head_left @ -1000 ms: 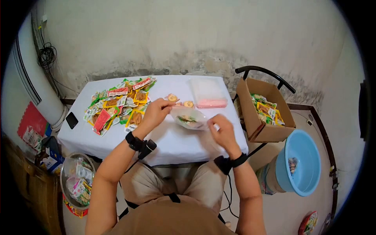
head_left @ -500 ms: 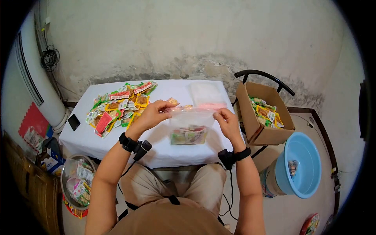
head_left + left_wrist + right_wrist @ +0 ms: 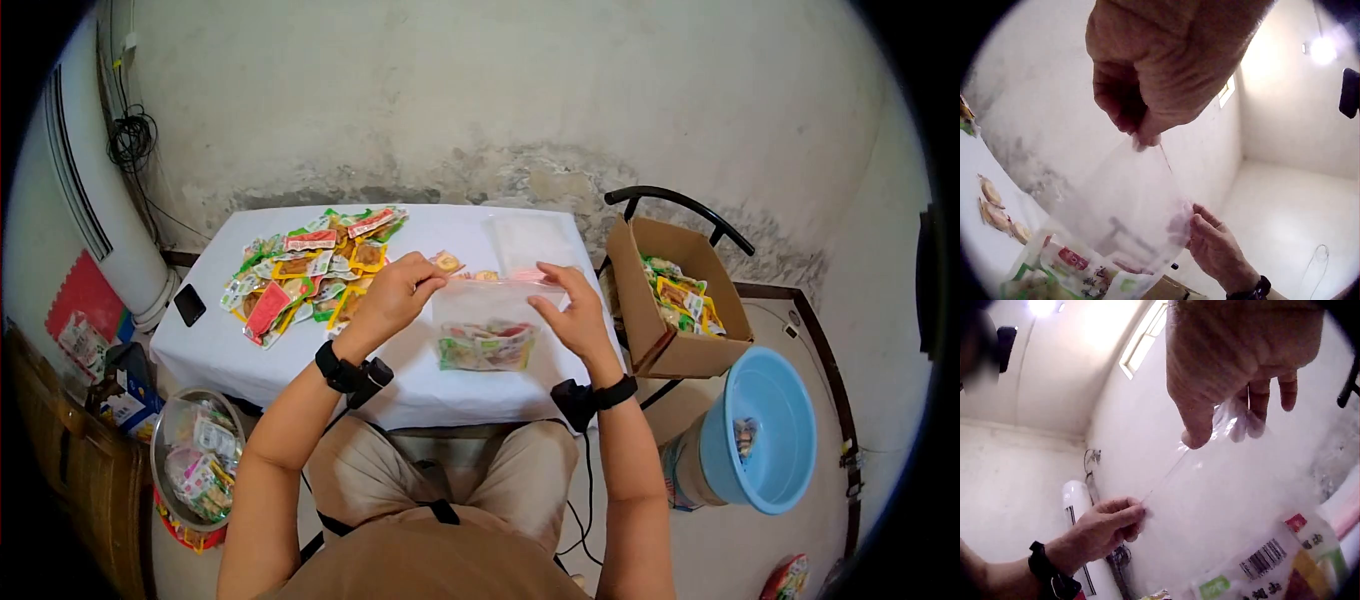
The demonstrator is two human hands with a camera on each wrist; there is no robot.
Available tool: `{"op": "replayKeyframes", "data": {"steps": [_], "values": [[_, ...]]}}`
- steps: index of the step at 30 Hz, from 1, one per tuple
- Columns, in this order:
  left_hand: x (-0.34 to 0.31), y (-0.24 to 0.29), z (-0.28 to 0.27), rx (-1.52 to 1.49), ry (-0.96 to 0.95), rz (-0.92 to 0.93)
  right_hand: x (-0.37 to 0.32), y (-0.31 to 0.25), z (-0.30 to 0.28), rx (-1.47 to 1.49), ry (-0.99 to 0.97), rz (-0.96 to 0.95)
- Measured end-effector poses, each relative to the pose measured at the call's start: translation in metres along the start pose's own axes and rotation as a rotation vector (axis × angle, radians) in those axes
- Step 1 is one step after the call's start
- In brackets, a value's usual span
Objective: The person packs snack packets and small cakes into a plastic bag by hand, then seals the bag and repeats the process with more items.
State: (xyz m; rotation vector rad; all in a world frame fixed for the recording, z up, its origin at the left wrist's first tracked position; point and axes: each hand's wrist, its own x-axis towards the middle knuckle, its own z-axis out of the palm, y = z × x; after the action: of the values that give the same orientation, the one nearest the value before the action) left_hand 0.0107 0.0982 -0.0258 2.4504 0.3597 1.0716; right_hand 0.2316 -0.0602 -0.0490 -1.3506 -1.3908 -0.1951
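A clear zip bag [image 3: 485,305] stands on the white-clothed table, with colourful food packets [image 3: 487,347] in its lower part. At the bag's upper left corner my left hand [image 3: 400,292] pinches the rim between thumb and fingertips. My right hand [image 3: 577,315] is at the upper right corner, its thumb and fingers spread apart. In the right wrist view, crumpled clear film [image 3: 1230,419] lies between that thumb and the fingers. Through the film in the left wrist view, the right fingertips [image 3: 1180,219] look hazy. Just behind the bag lie several small tan packets [image 3: 447,262].
A heap of snack packets [image 3: 310,270] covers the table's left side, near a phone [image 3: 188,305]. Flat clear bags [image 3: 530,240] are stacked at the back right. Right of the table are a cardboard box [image 3: 690,345] of packets and a blue basin [image 3: 735,400]; a metal bowl [image 3: 165,470] sits at left.
The bag has swung from tilted to upright, its packets settling low. My right hand has moved to its upper right corner, pinched there half a second ago, and the fingers have since spread.
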Motion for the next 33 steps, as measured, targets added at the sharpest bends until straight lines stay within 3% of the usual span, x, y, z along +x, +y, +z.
{"op": "replayKeyframes", "data": {"steps": [2,7,10,12,13,15,16,18,24,28,33], "values": [[0.000,0.002,0.001,0.004,0.017,0.006,0.010,-0.017,0.002,-0.333,-0.132,-0.206],[0.000,0.003,0.005,0.029,0.038,0.012,0.027,-0.034,0.027,-0.457,-0.168,-0.353],[0.004,0.002,0.007,0.139,0.064,0.089,0.031,-0.028,0.036,-0.459,-0.237,-0.298],[0.014,0.014,0.012,0.190,0.126,0.280,0.033,-0.027,0.038,-0.388,-0.239,-0.270],[0.018,0.016,0.016,0.193,0.126,0.274,0.034,-0.027,0.039,-0.384,-0.243,-0.270],[0.028,0.017,0.024,0.214,-0.103,0.222,0.036,-0.025,0.039,-0.380,-0.260,-0.270],[0.033,0.016,0.024,0.209,-0.104,0.222,0.037,-0.024,0.036,-0.383,-0.261,-0.268],[0.040,0.015,0.028,0.177,-0.260,0.064,0.037,-0.021,0.029,-0.347,-0.273,-0.210],[0.038,0.010,0.028,0.116,-0.244,0.078,0.038,-0.009,0.001,-0.210,-0.384,-0.008],[0.035,0.006,0.024,0.090,-0.227,0.097,0.033,0.003,-0.022,-0.215,-0.378,0.005],[0.036,0.011,0.020,0.073,-0.285,0.051,0.019,0.024,-0.038,-0.023,-0.344,0.198]]}}
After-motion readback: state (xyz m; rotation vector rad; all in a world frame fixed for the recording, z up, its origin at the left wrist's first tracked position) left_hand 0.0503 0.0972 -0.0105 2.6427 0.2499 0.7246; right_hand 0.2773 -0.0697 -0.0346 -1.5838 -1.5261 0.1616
